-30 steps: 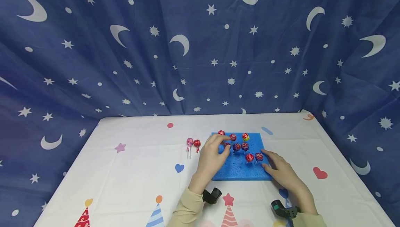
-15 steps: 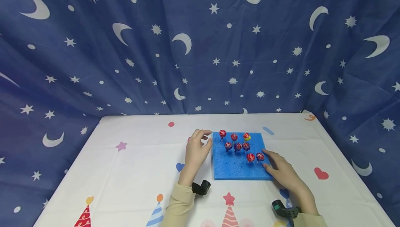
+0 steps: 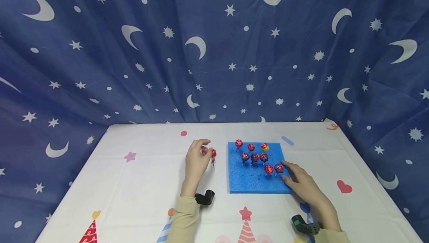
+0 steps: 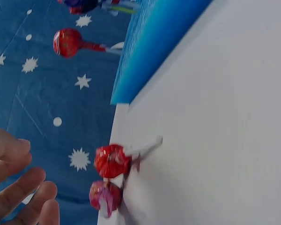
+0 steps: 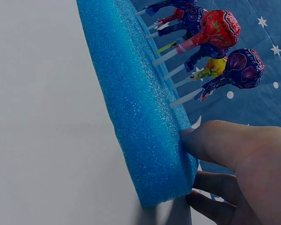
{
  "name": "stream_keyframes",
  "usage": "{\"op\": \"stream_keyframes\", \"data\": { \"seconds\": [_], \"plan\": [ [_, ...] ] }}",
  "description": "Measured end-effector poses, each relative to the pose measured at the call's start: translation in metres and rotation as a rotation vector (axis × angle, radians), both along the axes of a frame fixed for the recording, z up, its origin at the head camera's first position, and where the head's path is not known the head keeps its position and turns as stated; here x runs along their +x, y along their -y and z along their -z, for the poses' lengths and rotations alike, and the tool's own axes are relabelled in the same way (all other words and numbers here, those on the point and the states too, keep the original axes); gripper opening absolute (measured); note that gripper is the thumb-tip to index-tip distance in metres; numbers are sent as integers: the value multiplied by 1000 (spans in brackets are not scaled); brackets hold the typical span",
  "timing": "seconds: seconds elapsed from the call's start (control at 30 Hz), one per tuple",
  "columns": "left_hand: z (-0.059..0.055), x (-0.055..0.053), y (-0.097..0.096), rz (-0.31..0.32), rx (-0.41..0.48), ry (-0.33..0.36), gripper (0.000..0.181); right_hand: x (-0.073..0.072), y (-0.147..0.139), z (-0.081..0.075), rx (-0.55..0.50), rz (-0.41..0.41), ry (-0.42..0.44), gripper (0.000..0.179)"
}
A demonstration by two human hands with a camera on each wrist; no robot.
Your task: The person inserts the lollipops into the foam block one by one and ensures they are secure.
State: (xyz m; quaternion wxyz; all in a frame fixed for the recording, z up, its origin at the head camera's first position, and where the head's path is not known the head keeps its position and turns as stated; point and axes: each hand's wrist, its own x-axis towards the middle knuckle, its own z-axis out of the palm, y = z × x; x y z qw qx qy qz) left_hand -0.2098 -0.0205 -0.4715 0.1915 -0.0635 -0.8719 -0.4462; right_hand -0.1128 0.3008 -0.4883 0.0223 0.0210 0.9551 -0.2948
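My left hand is over two wrapped lollipops lying on the table, its fingers loosely bent and apart. The pink lollipop shows between thumb and forefinger in the head view, and the red lollipop lies just right of it. Both heads, the red one and the pink one, sit apart from the fingers in the left wrist view. My right hand rests at the right edge of a blue foam block, thumb on its top, other fingers by its side.
Several lollipops stand upright by their sticks in the foam block, among them a red one and a red-and-yellow one. A patterned white cloth covers the table. A blue curtain hangs behind it.
My left hand has moved left, away from the lollipops in the foam block and over to the two lying ones. The right hand has stayed at the block's edge.
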Motion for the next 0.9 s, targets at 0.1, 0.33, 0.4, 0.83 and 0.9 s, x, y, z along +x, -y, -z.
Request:
{"op": "stream_keyframes", "data": {
  "seconds": [0.1,0.33,0.4,0.83,0.9],
  "plan": [
    [1,-1,6,-12,5,22,23,0,0,0,1,0,5,60],
    [9,-4,14,9,50,128,31,-1,0,1,10,-2,1,60],
    [12,-5,15,20,66,155,33,-2,0,1,17,-2,-5,59],
    [29,-11,20,70,64,217,34,-1,1,0,16,-3,-2,60],
    [30,-12,21,74,52,227,34,-1,1,-1,14,-3,-1,60]
  ]
}}
